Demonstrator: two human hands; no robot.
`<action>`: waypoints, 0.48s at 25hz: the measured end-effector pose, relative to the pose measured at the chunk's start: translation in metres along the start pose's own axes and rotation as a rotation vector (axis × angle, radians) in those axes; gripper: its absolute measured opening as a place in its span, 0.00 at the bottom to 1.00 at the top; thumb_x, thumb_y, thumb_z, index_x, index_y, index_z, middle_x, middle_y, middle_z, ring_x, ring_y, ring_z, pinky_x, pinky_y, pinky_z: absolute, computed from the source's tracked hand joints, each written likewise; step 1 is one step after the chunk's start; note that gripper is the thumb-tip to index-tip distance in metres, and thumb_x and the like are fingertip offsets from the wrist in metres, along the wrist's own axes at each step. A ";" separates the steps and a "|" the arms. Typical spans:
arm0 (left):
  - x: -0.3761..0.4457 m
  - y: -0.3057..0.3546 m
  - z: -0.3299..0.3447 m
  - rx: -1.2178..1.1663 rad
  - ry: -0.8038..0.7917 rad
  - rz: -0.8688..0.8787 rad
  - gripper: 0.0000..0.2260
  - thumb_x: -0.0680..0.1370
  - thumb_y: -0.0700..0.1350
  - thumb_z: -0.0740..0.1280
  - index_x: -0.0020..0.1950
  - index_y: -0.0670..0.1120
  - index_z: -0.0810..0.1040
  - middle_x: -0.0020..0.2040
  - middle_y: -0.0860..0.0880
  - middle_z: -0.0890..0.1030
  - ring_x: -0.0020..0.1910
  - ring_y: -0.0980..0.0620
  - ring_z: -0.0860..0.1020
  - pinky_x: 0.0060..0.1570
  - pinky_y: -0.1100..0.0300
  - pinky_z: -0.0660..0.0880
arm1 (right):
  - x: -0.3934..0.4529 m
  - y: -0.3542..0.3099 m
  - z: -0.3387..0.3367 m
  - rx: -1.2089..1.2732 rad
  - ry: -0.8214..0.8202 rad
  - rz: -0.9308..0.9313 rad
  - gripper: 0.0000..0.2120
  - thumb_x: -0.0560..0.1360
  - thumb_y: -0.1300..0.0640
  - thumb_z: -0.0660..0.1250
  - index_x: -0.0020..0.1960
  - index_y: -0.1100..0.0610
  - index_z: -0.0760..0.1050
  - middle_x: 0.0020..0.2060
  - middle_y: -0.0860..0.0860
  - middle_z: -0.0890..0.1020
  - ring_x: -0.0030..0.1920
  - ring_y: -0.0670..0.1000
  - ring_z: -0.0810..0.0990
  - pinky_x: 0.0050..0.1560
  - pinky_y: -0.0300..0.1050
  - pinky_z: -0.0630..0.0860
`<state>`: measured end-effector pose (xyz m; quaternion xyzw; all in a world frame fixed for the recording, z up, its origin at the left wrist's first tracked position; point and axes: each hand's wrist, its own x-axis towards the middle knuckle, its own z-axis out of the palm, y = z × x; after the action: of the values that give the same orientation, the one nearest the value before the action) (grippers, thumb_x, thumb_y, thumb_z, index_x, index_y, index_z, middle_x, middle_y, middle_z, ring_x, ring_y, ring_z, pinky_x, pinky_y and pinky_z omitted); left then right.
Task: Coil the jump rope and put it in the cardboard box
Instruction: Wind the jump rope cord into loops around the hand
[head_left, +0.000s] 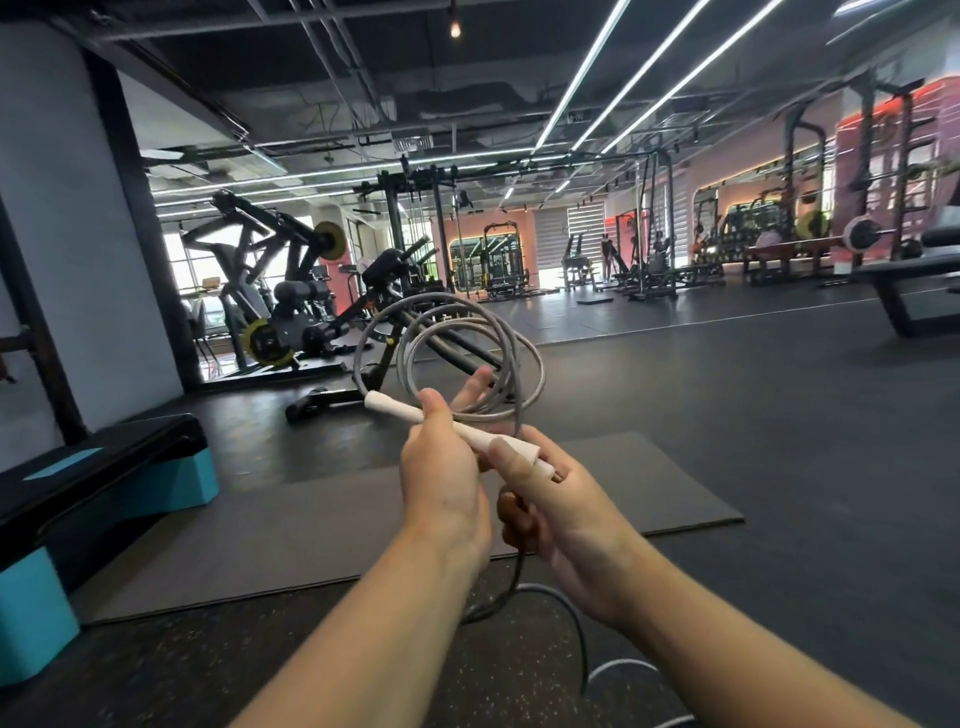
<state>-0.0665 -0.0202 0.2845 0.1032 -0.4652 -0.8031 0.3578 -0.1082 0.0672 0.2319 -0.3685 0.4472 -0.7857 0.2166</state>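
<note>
A grey jump rope (522, 358) with a white handle (395, 408) is held up in front of me. Several loops of it stand above my hands. My left hand (441, 478) grips the white handle together with the gathered loops. My right hand (561, 512) pinches the handle's near end and holds a strand that runs down from it. The loose tail of the rope (566, 613) curves down between my forearms toward the floor. No cardboard box is in view.
A grey exercise mat (311, 525) lies on the dark gym floor below my hands. A black and teal step platform (104, 483) stands at the left. Weight machines (280, 291) fill the back left, a bench (914, 291) and racks the right.
</note>
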 end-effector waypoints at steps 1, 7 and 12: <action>-0.002 -0.006 0.003 -0.008 0.027 -0.006 0.26 0.84 0.58 0.53 0.54 0.44 0.86 0.53 0.40 0.86 0.47 0.42 0.83 0.47 0.50 0.80 | 0.000 0.000 0.005 0.026 0.073 -0.016 0.13 0.70 0.48 0.78 0.53 0.51 0.84 0.31 0.50 0.69 0.27 0.45 0.62 0.27 0.38 0.58; -0.020 -0.014 0.018 -0.207 0.015 -0.229 0.23 0.83 0.60 0.54 0.53 0.45 0.82 0.39 0.46 0.85 0.32 0.48 0.85 0.38 0.55 0.80 | -0.008 -0.002 -0.001 0.238 0.138 -0.062 0.25 0.72 0.59 0.78 0.68 0.57 0.78 0.38 0.52 0.83 0.28 0.47 0.79 0.28 0.38 0.76; -0.036 -0.027 0.013 -0.041 -0.072 -0.266 0.20 0.84 0.53 0.58 0.63 0.41 0.80 0.55 0.41 0.86 0.53 0.47 0.85 0.58 0.50 0.79 | -0.006 -0.021 0.000 -0.024 0.290 -0.092 0.10 0.74 0.50 0.74 0.51 0.56 0.84 0.43 0.59 0.89 0.44 0.54 0.88 0.44 0.45 0.83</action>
<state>-0.0600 0.0212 0.2631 0.1275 -0.4434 -0.8560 0.2332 -0.1048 0.0821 0.2472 -0.2740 0.4659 -0.8343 0.1092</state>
